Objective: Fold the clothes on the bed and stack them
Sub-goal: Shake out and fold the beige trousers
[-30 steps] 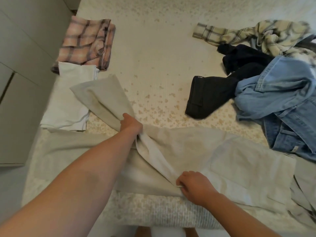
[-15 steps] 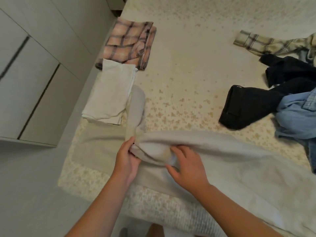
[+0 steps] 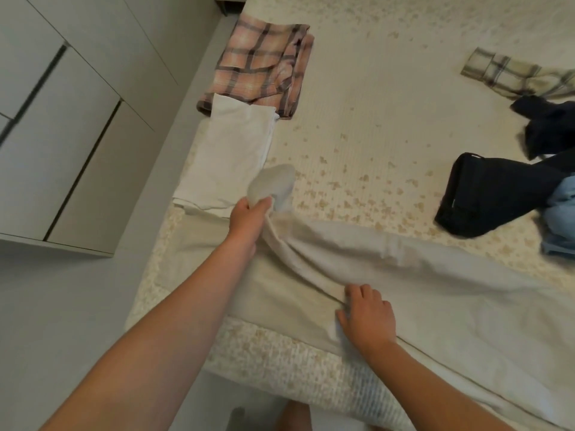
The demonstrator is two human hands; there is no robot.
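Bed [image 3: 389, 98] fills centre and right of frame, its near edge running diagonally from left-centre to lower right; pale floor [image 3: 62, 306] open along the left and bottom. White drawer unit [image 3: 56, 126] upper left, separated from the bed's left edge by a narrow strip of floor. Beige garment [image 3: 435, 290] spread along the near edge, from centre-left to the right border, its lower hem lying right at the mattress edge. Wide bare patch of bedcover in upper centre, between the folded items and the loose pile. Dark garment [image 3: 485, 194] at right, touching a blue denim piece [image 3: 560, 209] cut off by the right border; pale plaid shirt [image 3: 510, 74] upper right, near the dark pile. Folded pink plaid [image 3: 261, 66] top centre-left, close to the bed's left edge; folded white piece [image 3: 230, 157] overlaps its near end and lies just beside the beige garment. Left hand [image 3: 249, 219] grips a bunched end of the beige garment, lifted, blurred. Right hand [image 3: 367, 315] pinches a fold of the same garment near the bed's edge, fingers curled.
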